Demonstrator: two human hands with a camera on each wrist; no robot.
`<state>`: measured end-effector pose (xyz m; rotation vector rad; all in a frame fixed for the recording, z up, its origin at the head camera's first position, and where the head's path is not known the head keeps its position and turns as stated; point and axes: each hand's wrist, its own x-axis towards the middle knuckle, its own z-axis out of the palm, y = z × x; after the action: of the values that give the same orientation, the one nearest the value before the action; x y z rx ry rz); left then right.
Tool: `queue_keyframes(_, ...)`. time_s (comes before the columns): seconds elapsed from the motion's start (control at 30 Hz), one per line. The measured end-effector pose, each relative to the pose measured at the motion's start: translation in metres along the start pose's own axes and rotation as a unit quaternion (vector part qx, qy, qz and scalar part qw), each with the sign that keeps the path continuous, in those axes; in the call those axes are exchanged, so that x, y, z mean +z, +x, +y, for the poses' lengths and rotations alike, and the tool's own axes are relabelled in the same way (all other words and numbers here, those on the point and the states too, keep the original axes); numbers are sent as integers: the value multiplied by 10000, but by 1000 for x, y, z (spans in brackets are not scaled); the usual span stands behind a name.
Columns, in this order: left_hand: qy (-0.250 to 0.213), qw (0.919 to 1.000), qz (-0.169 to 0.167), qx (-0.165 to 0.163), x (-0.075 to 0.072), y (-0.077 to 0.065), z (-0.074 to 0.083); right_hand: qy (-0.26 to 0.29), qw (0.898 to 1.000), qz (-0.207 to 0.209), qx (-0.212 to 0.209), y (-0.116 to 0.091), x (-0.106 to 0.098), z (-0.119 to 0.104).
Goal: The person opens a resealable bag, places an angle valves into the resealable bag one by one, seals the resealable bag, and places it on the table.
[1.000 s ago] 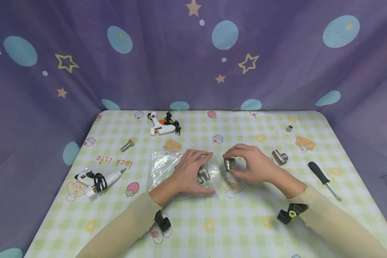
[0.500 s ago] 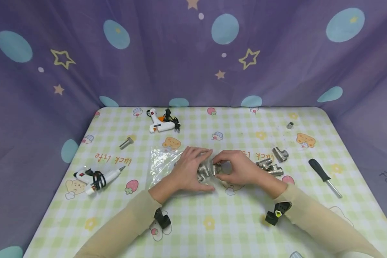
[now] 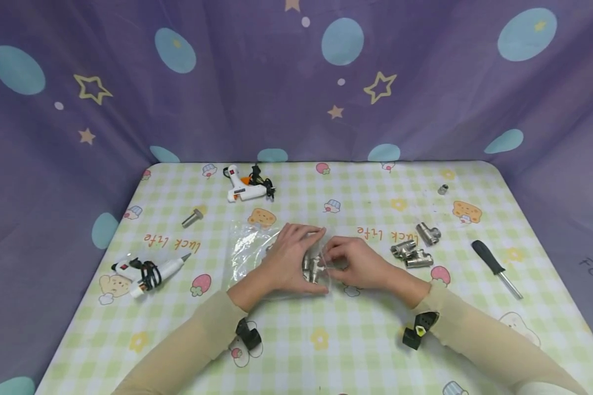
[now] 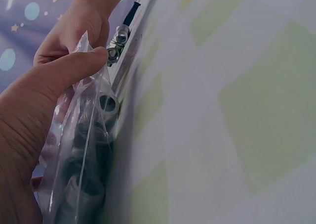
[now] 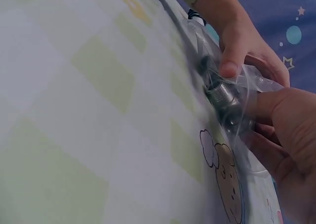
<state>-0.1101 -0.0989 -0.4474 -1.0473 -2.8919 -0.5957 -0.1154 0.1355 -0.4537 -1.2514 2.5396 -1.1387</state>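
Observation:
A clear plastic bag lies on the table with several metal pipe fittings inside. My left hand holds the bag near its mouth, fingers and thumb curved around it; the thumb lies along the plastic edge in the left wrist view. At the bag's mouth, my right hand pinches a threaded tee pipe fitting, which sits within the plastic. Part of that grip is hidden behind the film. Right of the right hand lie loose tee fittings, with another tee fitting just behind.
A screwdriver lies at the right, and a small metal fitting at the back right. On the left are two white glue guns, one glue gun nearer and another glue gun farther back, plus a bolt.
My right hand has moved left to the bag's mouth, carrying the tee fitting into the plastic. The left hand stays on the bag. The head view has shifted slightly.

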Motion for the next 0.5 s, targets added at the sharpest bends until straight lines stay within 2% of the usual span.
queue_keyframes(0.23, 41, 10000, 40, -3, 2, -2, -1, 499, 9987, -58, 84, -2, -6, 2)
queue_keyframes(0.37, -42, 10000, 65, 6, 4, -1, -1, 350, 9991, 26, 240, -8, -24, 3)
queue_keyframes(0.5, -38, 10000, 45, -13, 5, -1, -1, -94, 9979, 229, 594, -16, -50, 6)
